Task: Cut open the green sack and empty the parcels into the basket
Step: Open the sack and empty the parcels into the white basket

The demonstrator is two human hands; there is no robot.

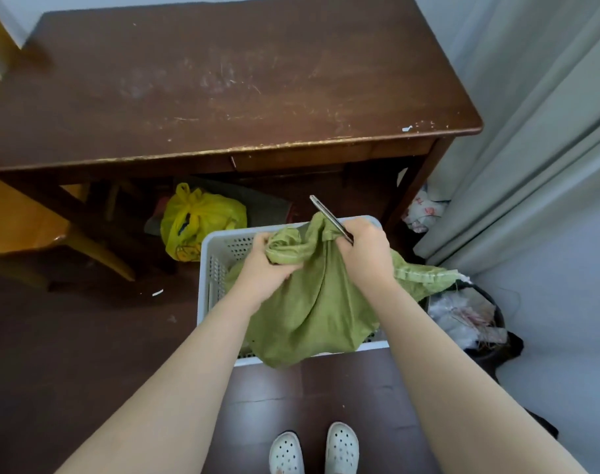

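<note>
Green sack: the green sack (pixel 312 302) hangs bunched over the white basket (pixel 220 248), its top gathered between both hands, its lower end draped past the basket's near rim.
Left hand: the left hand (pixel 264 268) has its fingers (pixel 259 239) clamped together on a wad of the sack's top, above the basket's far-left corner.
Right hand: the right hand (pixel 367 251) grips both the sack's neck and a slim metal blade (pixel 329 218), fingers closed around them; the blade tip points up and away, lying against the cloth.
Sack look: woven, dull green, crumpled and slack; a frayed hem trails off to the right over the basket's right rim.
Parcels: hidden, cannot tell.
Room: the basket stands on the dark floor (pixel 86 354) just before the brown table (pixel 223 80); a yellow bag (pixel 199 220) lies under the table near the basket's far-left corner, a dark bin (pixel 476 323) of scraps just beside its right side, a curtain (pixel 531 131) beyond that.
</note>
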